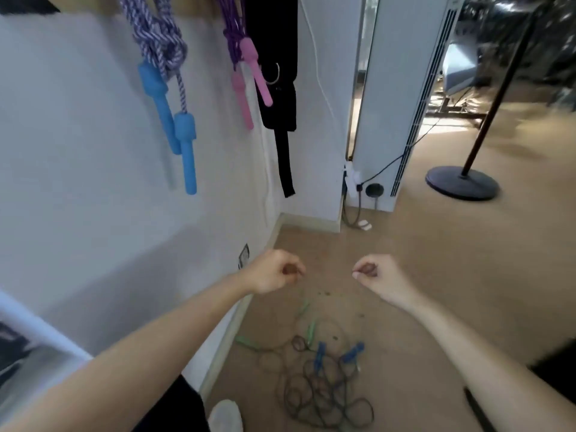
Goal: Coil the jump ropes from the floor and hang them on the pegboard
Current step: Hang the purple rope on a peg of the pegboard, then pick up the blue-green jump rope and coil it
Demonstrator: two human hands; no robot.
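- Lamp stand [461,182] with a round dark base sits on the floor [436,275] to the right, well apart from our hands; a white upright unit [402,98] stands in the far corner, a dark cable running to a plug at its foot.
- On the wall [78,182] at left hang two coiled ropes: a purple-white rope [160,42] with blue handles [184,141] pointing down, and a purple rope [232,35] with pink handles [249,76], also hanging downward. A black strap [282,120] hangs just beside the pink pair.
- Open floor runs from the skirting board along the left wall out to the right; nothing stands between our hands and the pile.
- Tangled ropes [324,391] lie on the floor below our hands, near the skirting board: thin dark loops with two blue handles [339,357] and green handles [308,328] at the far edge of the heap. The blue pair angle up and right.
- Left hand [272,272] and right hand [377,277] are held out side by side above the pile, apart from each other, fingers curled in with thumb meeting forefinger. A very thin line may drop from the left hand; too blurred, so we cannot tell whether either pinch holds rope.
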